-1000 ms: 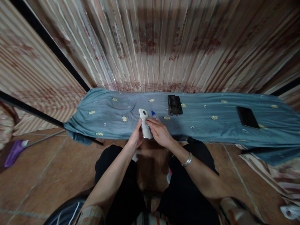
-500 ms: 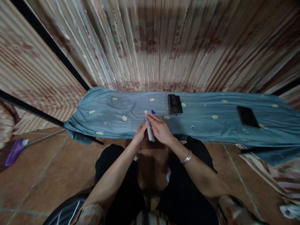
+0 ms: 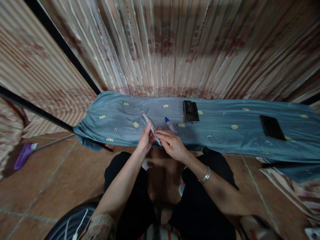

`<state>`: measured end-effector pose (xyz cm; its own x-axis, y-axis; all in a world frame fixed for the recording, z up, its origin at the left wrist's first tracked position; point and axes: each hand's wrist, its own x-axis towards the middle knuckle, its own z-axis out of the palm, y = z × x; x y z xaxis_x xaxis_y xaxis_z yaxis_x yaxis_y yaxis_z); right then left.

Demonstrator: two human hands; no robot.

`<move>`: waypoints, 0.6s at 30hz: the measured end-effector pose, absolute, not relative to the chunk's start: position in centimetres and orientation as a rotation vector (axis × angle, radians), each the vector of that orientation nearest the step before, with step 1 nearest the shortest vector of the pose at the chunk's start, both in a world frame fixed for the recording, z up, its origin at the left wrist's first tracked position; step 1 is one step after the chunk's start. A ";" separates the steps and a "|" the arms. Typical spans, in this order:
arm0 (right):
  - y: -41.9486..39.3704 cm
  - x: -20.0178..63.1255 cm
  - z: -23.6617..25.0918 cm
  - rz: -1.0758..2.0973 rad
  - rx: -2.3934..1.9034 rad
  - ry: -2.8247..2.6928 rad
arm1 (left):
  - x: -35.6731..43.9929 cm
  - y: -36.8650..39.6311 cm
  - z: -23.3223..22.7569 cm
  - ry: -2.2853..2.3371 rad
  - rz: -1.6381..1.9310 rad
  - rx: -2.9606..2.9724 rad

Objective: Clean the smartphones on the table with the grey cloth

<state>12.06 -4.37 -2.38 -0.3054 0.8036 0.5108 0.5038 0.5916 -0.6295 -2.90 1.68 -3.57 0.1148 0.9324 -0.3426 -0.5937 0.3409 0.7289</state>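
In the head view, the person sits facing a low surface covered by a blue cloth (image 3: 225, 133), both hands meeting over its near edge. The left hand (image 3: 145, 141) and the right hand (image 3: 172, 145) are each closed on a pale phone (image 3: 151, 128), which is turned on edge and tilted, its far end pointing up and left, just above the cloth. The fingers of both hands pinch along its near half; whether they grip the body or a thin layer on it is too small to tell. A small bottle (image 3: 170, 125) with a blue cap lies on the cloth just right of the phone, apart from the hands. Two dark phones rest further off, one (image 3: 191, 111) beyond the bottle, the other (image 3: 272, 127) well to the right. The step in hand looks like turning the phone over for close work on one face; the next move likely calls for a steady two-handed grip while it is rotated flat.
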 end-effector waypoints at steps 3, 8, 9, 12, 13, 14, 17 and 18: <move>-4.6 12.0 -2.4 0.442 -1.018 -1.970 | -3.3 2.1 -3.3 0.905 1.191 0.427; -4.6 11.9 -2.9 0.437 -1.036 -1.968 | -3.4 2.4 -2.5 0.888 1.168 0.377; -4.5 11.8 -3.1 0.434 -1.046 -1.970 | -3.4 2.4 -2.4 0.873 1.162 0.377; -4.4 11.8 -3.6 0.417 -1.060 -1.978 | -3.3 2.3 -2.1 0.815 1.158 0.384; -4.3 11.8 -3.7 0.412 -1.065 -1.978 | -3.3 2.3 -2.0 0.801 1.160 0.384; -4.3 11.8 -3.7 0.407 -1.073 -1.976 | -3.3 2.2 -1.9 0.794 1.162 0.381; -4.3 11.7 -3.8 0.396 -1.105 -1.966 | -3.3 2.1 -1.8 0.801 1.156 0.370; -4.3 11.7 -3.9 0.393 -1.114 -1.961 | -3.4 2.1 -1.8 0.805 1.153 0.366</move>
